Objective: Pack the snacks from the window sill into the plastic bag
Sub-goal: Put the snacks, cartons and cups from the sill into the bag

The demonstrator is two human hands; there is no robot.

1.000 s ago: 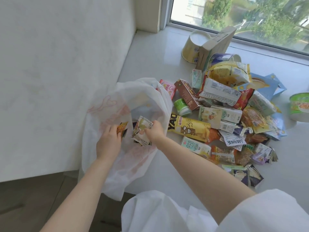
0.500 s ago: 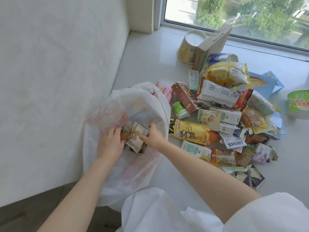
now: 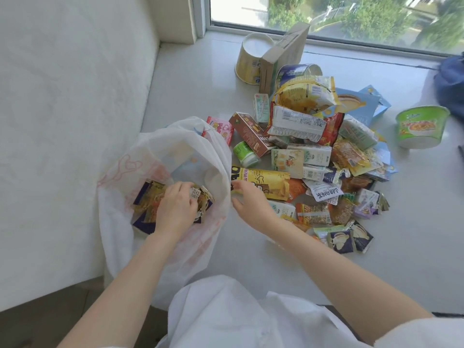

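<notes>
A white plastic bag (image 3: pixel 118 222) with pink print stands open at the left edge of the window sill (image 3: pixel 190 79). Inside it lie several small snack packets (image 3: pixel 148 197). My left hand (image 3: pixel 175 209) is down in the bag, fingers curled over those packets. My right hand (image 3: pixel 248 199) is outside the bag by its right rim, fingers relaxed and holding nothing, just above a long yellow packet (image 3: pixel 266 182). The pile of snacks (image 3: pixel 308 151) spreads to the right of the bag.
A brown box (image 3: pixel 251 134) and a small green bottle (image 3: pixel 244 154) lie close to the bag. A yellow cup (image 3: pixel 251 59) and a cardboard box (image 3: pixel 283 56) stand by the window. A green noodle bowl (image 3: pixel 421 126) and something blue (image 3: pixel 452 84) sit far right. White wall on the left.
My right hand let go of the packet it held in the bag and moved out to the right, towards the yellow packet. My left hand sank deeper into the bag onto the packets.
</notes>
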